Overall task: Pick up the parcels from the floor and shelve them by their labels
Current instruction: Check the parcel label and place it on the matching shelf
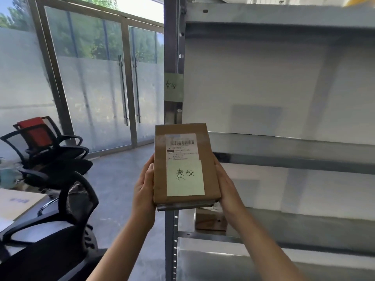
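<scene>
1. Holding the parcel up in front of the shelving, I have my left hand clamped along its left edge and my right hand along its right edge, both closed on the cardboard, with the labelled face turned toward me.
2. The pale note stuck on the parcel carries 2 handwritten characters, and the green tag taped to the shelf upright seems to carry the same 2, so I judge this bay to be the right one.
3. To shelve it well, I should keep both palms squeezing evenly, swing the parcel right past the upright, level it over the shelf board beside that tag, set it flat, then slide it back from the lip before letting go.
4. I should keep the note facing outward so it can be read once shelved.
5. My fingers under the parcel are hidden, so I cannot say how much they support its base.
6. The printed shipping label is too small to read beyond its barcode.
7. Another brown box sits on the lower shelf, partly covered by the parcel and my right wrist; its label is not visible.
8. The floor where other parcels might lie is mostly out of view.
</scene>
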